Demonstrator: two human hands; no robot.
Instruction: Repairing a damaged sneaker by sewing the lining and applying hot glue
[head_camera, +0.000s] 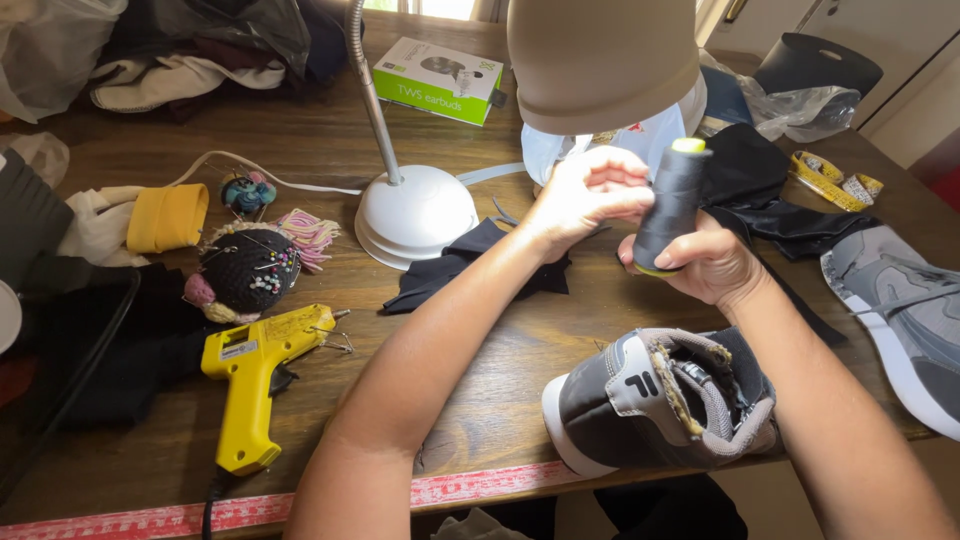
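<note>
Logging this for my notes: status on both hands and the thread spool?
Right hand grips the grey thread spool upright. Left hand pinches at the spool's side. Grey shoe sits just below; lamp shade overhangs the hands.

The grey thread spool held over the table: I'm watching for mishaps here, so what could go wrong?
The tall grey thread spool is gripped low by the right hand while the left hand works beside it; it might slip. The grey sneaker overhangs the wooden table edge and could fall.

Home craft desk: wooden table (480, 400), pincushion (250, 268), glue gun (250, 375), desk lamp (420, 215), measuring tape (835, 180).
</note>
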